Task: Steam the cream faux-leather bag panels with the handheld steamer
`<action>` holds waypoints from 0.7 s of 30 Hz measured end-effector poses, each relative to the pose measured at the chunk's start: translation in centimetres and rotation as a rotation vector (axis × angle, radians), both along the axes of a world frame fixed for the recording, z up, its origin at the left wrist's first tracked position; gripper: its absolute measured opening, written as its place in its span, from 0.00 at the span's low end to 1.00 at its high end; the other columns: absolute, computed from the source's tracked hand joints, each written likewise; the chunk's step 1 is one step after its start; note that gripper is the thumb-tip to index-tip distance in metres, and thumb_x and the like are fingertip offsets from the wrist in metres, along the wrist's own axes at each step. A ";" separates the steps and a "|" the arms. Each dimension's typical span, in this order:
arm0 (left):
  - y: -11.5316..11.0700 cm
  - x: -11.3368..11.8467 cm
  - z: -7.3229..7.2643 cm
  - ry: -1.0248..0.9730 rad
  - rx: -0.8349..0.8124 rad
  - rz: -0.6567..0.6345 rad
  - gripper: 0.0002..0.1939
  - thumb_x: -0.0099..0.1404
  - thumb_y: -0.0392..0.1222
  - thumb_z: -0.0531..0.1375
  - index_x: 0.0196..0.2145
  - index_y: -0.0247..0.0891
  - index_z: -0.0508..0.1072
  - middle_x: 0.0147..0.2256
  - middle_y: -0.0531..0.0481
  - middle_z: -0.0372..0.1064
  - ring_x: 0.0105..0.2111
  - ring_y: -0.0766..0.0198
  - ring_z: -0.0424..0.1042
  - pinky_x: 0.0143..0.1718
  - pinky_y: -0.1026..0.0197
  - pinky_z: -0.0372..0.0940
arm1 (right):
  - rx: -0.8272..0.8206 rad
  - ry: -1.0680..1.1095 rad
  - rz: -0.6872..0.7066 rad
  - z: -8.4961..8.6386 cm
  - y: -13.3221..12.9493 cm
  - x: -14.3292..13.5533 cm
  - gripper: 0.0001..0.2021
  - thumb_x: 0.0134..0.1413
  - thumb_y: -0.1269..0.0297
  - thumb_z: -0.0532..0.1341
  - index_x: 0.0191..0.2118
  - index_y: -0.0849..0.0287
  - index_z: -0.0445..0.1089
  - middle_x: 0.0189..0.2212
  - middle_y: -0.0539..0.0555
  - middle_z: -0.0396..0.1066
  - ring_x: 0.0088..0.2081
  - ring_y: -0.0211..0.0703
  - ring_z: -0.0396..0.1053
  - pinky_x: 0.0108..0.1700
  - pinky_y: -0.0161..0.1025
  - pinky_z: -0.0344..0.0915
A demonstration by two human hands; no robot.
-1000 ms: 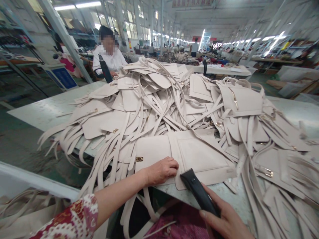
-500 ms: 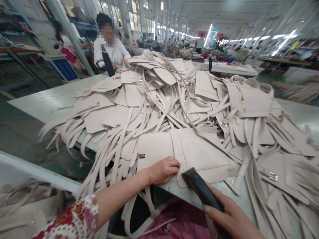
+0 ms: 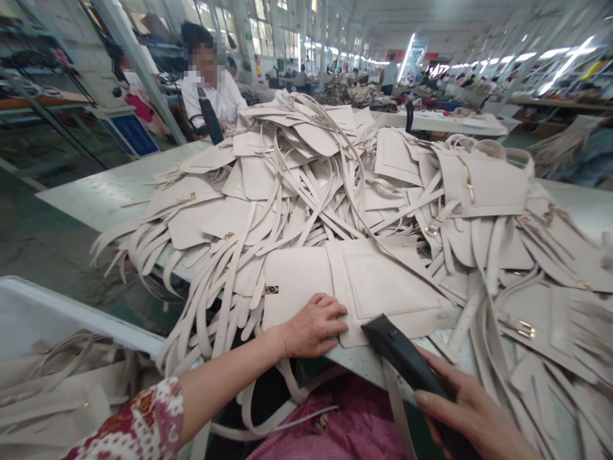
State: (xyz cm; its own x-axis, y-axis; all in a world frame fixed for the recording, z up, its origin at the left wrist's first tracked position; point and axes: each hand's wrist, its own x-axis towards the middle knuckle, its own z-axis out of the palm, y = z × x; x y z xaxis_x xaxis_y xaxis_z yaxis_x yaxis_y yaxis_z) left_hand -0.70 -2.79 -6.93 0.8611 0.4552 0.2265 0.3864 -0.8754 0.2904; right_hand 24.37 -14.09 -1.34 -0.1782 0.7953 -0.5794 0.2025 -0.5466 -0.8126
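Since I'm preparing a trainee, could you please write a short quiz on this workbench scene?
1. True or false: the right hand holds the black handheld tool.
2. Multiple choice: the left hand rests on A) the white bin; B) the beige bag piece; C) a white shirt.
3. Fill in: the metal clasp on that piece is ____-coloured.

Key: 1. true; 2. B; 3. gold

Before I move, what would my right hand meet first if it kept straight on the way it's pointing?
Probably the pale bag panel: the black tool in your right hand points at it, though its height above is unclear.
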 end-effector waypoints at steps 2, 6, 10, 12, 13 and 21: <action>-0.3 0.9 -0.3 -0.004 0.031 0.007 0.06 0.59 0.41 0.55 0.35 0.41 0.68 0.43 0.47 0.62 0.46 0.57 0.57 0.48 0.52 0.50 | -0.016 0.005 0.018 0.1 -0.9 0.7 0.37 0.42 0.54 0.61 0.59 0.54 0.49 0.12 0.45 0.63 0.14 0.38 0.60 0.15 0.31 0.54; -0.3 2.2 -0.7 -0.023 0.041 -0.054 0.07 0.63 0.37 0.51 0.31 0.39 0.67 0.35 0.51 0.65 0.40 0.63 0.60 0.45 0.56 0.50 | -0.001 0.018 -0.027 0.4 -1.7 0.9 0.36 0.34 0.52 0.63 0.55 0.49 0.58 0.15 0.49 0.67 0.15 0.43 0.61 0.13 0.34 0.56; -0.1 2.4 -0.1 0.013 0.042 -0.060 0.10 0.59 0.33 0.53 0.39 0.38 0.66 0.40 0.49 0.64 0.43 0.61 0.58 0.46 0.57 0.51 | -0.038 0.027 -0.010 0.3 -1.5 0.9 0.38 0.35 0.51 0.62 0.56 0.51 0.55 0.13 0.48 0.65 0.14 0.43 0.61 0.14 0.34 0.56; 0.2 2.5 0.0 0.040 0.083 -0.085 0.07 0.58 0.33 0.53 0.36 0.38 0.66 0.40 0.48 0.63 0.43 0.61 0.59 0.46 0.58 0.52 | -0.013 0.032 0.015 0.1 -1.0 0.9 0.38 0.36 0.51 0.62 0.57 0.53 0.54 0.13 0.47 0.65 0.14 0.40 0.60 0.14 0.32 0.55; 0.3 2.7 -0.1 0.049 0.111 -0.101 0.05 0.59 0.34 0.53 0.34 0.38 0.67 0.38 0.48 0.64 0.42 0.61 0.59 0.45 0.58 0.53 | 0.006 0.036 0.029 0.1 -0.8 0.8 0.38 0.36 0.51 0.62 0.57 0.54 0.54 0.13 0.47 0.65 0.14 0.39 0.60 0.14 0.31 0.55; 0.9 4.0 -1.5 -0.040 0.092 -0.087 0.06 0.62 0.32 0.48 0.33 0.34 0.65 0.35 0.45 0.64 0.40 0.63 0.61 0.44 0.59 0.57 | -0.030 0.091 0.128 0.1 0.8 0.3 0.38 0.39 0.55 0.61 0.59 0.55 0.50 0.13 0.45 0.63 0.14 0.35 0.59 0.15 0.28 0.56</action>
